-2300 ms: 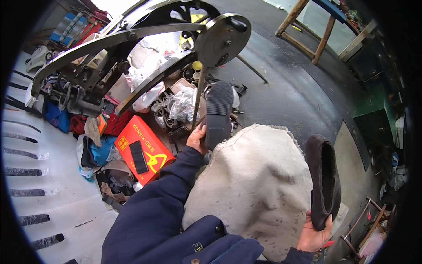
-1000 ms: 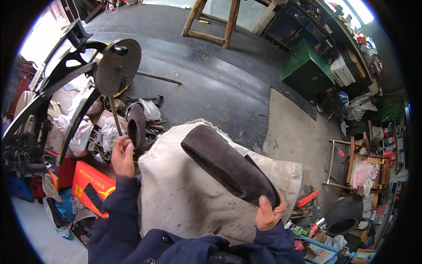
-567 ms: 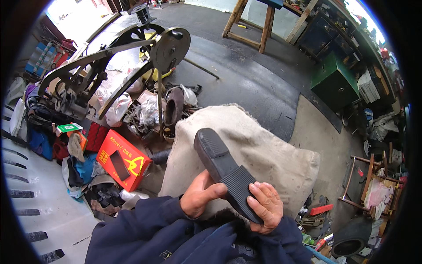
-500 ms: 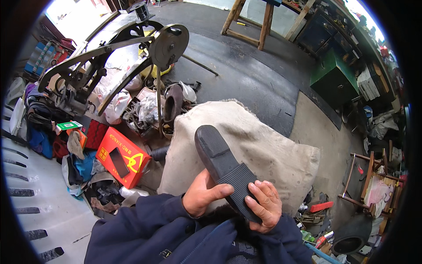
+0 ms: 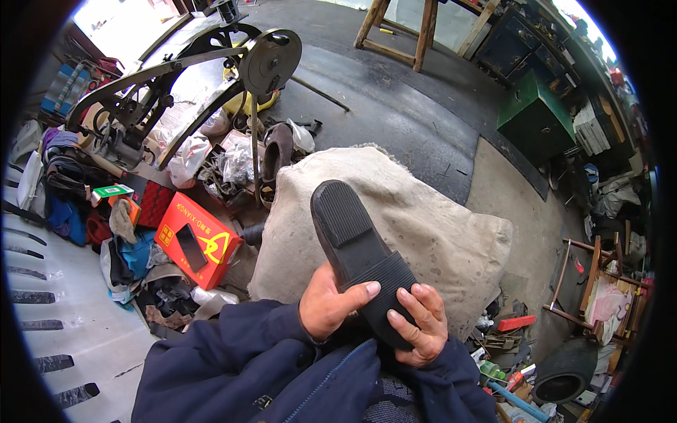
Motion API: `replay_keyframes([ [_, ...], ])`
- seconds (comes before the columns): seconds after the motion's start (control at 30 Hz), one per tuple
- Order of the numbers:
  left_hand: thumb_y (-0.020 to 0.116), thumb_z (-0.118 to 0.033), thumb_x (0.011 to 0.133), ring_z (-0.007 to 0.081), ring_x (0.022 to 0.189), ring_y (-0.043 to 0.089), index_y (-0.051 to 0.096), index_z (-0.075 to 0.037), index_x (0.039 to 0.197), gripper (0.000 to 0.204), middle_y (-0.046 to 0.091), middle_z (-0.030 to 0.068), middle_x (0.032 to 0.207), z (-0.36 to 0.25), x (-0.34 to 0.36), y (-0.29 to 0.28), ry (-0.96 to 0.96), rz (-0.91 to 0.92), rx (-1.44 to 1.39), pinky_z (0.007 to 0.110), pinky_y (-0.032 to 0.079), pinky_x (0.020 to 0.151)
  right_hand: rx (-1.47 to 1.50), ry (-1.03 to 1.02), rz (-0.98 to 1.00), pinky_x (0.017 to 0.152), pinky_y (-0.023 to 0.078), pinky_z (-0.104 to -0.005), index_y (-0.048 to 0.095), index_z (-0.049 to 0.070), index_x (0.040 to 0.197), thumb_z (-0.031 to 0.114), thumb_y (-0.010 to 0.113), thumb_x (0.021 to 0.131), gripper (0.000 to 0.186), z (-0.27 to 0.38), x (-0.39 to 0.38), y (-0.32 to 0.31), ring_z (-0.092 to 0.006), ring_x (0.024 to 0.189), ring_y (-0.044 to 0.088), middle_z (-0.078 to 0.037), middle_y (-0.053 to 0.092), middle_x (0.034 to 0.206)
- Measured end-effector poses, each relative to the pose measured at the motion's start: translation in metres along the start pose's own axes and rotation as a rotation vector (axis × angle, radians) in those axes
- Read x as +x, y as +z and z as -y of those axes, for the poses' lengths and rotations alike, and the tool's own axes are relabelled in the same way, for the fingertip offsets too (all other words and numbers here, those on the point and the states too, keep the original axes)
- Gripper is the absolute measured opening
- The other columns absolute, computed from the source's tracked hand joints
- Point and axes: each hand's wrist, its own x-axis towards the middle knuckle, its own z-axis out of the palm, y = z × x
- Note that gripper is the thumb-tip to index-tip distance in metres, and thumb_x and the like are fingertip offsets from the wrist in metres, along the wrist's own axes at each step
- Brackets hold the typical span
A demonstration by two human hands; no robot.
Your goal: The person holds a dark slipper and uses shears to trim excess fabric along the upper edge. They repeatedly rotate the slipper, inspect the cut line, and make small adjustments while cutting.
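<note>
A dark shoe [image 5: 349, 233] is held sole up above the pale, stained cloth [image 5: 451, 233] on my lap; the sole is black with ribbed areas at both ends. My left hand [image 5: 331, 303] grips it from the left, thumb lying across the sole. My right hand [image 5: 419, 324] wraps round the lower right part, fingers on the ribbing. Another dark brown shoe [image 5: 281, 144] lies beyond the cloth among bags and metal parts, beside the hand-cranked machine [image 5: 269, 62]. A black phone [image 5: 190, 245] rests on a red box [image 5: 222, 275] to my left.
Heaped cloth scraps [image 5: 60, 176] lie at the left near a grey panel [image 5: 63, 352] with black strips. A wooden stool [image 5: 423, 42], green metal box [image 5: 532, 120], folding wooden chair [image 5: 592, 289] and tire [image 5: 564, 374] stand beyond and to the right.
The shoe from my left hand now lies beyond the cloth. The one from my right hand is turned sole up in both hands and has lately tilted slightly higher.
</note>
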Motion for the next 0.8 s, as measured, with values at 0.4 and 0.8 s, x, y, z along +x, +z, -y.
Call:
replay_keyframes([
  [0.4,0.067,-0.03,0.1,0.0158,0.101,0.065,0.055,0.002,0.133,0.048,0.066,0.0116,0.118,-0.022,0.019,-0.014,-0.085,0.347,0.124,0.03,0.052,0.083,0.352,0.371,-0.187,0.115,0.037,-0.0534,0.067,0.001,0.126,0.0,0.067,0.083,0.043,0.002,0.029,-0.05,-0.0344,0.118,0.068,-0.02,0.072,0.122],
  [0.8,0.085,-0.031,0.081,0.0341,0.111,0.067,0.06,-0.003,0.127,0.059,0.07,0.0186,0.116,-0.092,0.035,0.027,0.614,0.462,1.189,0.04,0.052,0.095,0.91,0.822,-0.149,0.086,0.048,-0.0247,0.071,-0.006,0.113,0.01,0.067,0.092,0.027,0.001,0.015,-0.074,-0.0089,0.093,0.061,-0.002,0.072,0.099],
])
